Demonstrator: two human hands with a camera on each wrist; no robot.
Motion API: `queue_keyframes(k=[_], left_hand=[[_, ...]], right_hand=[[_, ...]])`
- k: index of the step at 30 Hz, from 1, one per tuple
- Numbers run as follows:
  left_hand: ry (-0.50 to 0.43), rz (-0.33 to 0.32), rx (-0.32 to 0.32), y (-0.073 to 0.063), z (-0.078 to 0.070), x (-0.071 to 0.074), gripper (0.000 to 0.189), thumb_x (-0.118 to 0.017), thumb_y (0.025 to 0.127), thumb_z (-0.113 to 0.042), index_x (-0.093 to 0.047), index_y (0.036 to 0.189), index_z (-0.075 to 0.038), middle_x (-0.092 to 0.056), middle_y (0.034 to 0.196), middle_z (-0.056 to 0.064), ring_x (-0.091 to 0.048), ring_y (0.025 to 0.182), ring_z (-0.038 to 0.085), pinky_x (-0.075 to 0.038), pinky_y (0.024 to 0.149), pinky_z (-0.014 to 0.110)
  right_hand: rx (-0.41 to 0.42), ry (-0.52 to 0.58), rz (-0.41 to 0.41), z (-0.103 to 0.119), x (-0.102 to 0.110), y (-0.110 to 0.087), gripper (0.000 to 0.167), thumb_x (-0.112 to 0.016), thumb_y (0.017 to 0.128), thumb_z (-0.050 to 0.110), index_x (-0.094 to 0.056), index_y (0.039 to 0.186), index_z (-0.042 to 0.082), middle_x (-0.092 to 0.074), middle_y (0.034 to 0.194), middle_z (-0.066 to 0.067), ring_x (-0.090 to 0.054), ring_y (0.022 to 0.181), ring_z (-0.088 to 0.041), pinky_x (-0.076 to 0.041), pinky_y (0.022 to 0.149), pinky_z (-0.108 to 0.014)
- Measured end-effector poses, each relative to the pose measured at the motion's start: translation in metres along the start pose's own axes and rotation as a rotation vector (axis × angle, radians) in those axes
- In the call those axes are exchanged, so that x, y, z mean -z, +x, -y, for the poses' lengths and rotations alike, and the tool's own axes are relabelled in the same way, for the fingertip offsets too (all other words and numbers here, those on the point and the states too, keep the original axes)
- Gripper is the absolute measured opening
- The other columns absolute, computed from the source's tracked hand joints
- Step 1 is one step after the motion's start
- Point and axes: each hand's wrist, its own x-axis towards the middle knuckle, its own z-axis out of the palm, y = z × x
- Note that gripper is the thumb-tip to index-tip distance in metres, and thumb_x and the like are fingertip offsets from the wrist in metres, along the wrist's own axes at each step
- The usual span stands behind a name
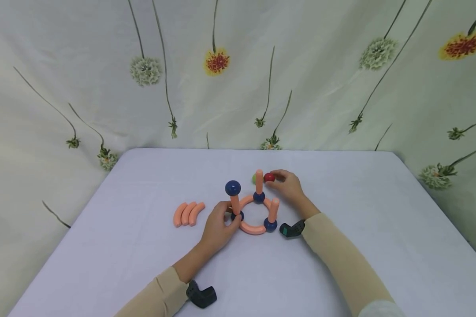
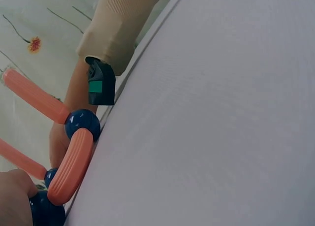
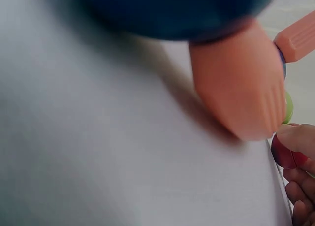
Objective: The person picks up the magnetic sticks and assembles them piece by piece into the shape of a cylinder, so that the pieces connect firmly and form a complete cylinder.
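Note:
On the table stands a ring of curved orange rods (image 1: pixel 252 230) joined by blue balls, with three upright orange rods rising from it. The left upright carries a dark blue ball (image 1: pixel 232 188) on top. My left hand (image 1: pixel 217 226) grips the blue ball (image 1: pixel 238 216) at that upright's foot between thumb and fingers. Beyond the ring, my right hand (image 1: pixel 288 186) pinches a red ball (image 1: pixel 269 177), also visible in the right wrist view as a red ball (image 3: pixel 285 152). A green ball (image 1: pixel 254 178) lies beside it, partly hidden by the rear upright (image 1: pixel 259 181).
Left of the ring, three loose curved orange rods (image 1: pixel 188 214) lie side by side on the white tablecloth (image 1: pixel 123 255). A flower-patterned curtain (image 1: pixel 238 101) hangs behind the table. Each wrist carries a black camera, one of them the right wrist camera (image 1: pixel 292 229) near the ring.

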Motion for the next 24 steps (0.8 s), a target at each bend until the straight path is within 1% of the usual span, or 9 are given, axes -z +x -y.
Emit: queue_keyframes(k=[4, 9, 15, 20, 24], left_hand=[[-0.004, 0.014, 0.041, -0.001, -0.002, 0.000, 0.027, -0.069, 0.086, -0.009, -0.061, 0.111, -0.002, -0.062, 0.103, 0.007, -0.059, 0.093, 0.020, -0.047, 0.073, 0.030], [0.007, 0.022, 0.050, -0.001, -0.003, 0.002, 0.024, -0.068, 0.087, -0.009, -0.061, 0.109, -0.003, -0.062, 0.104, 0.007, -0.059, 0.093, 0.021, -0.048, 0.074, 0.032], [0.018, 0.033, 0.059, 0.000, -0.005, 0.003, 0.025, -0.068, 0.087, -0.010, -0.061, 0.110, -0.003, -0.061, 0.105, 0.008, -0.059, 0.095, 0.021, -0.049, 0.076, 0.033], [0.012, 0.034, 0.061, -0.001, -0.004, 0.003, 0.025, -0.068, 0.087, -0.010, -0.061, 0.110, -0.003, -0.061, 0.104, 0.008, -0.059, 0.095, 0.021, -0.049, 0.075, 0.034], [-0.005, 0.037, 0.058, -0.001, -0.004, 0.002, 0.024, -0.068, 0.087, -0.009, -0.062, 0.110, -0.004, -0.061, 0.102, 0.006, -0.058, 0.094, 0.020, -0.047, 0.074, 0.032]], right_hand=[[0.008, 0.014, -0.021, 0.003, 0.001, -0.003, 0.045, -0.075, 0.086, 0.023, -0.063, 0.124, 0.003, -0.061, 0.123, -0.015, -0.053, 0.118, -0.030, -0.042, 0.100, -0.044], [0.018, 0.076, -0.013, 0.009, 0.008, -0.011, 0.043, -0.074, 0.087, 0.020, -0.062, 0.123, 0.000, -0.063, 0.120, -0.018, -0.057, 0.113, -0.031, -0.047, 0.094, -0.042], [0.039, 0.117, 0.019, 0.015, 0.017, -0.023, 0.041, -0.072, 0.089, 0.017, -0.059, 0.124, -0.001, -0.064, 0.119, -0.019, -0.057, 0.114, -0.031, -0.048, 0.088, -0.038], [0.075, 0.157, 0.049, 0.020, 0.023, -0.037, 0.041, -0.071, 0.089, 0.016, -0.059, 0.125, 0.000, -0.065, 0.118, -0.018, -0.058, 0.112, -0.031, -0.047, 0.083, -0.032], [0.134, 0.211, 0.057, 0.027, 0.028, -0.049, 0.040, -0.071, 0.090, 0.015, -0.060, 0.124, -0.001, -0.066, 0.116, -0.019, -0.059, 0.107, -0.030, -0.049, 0.080, -0.029]])
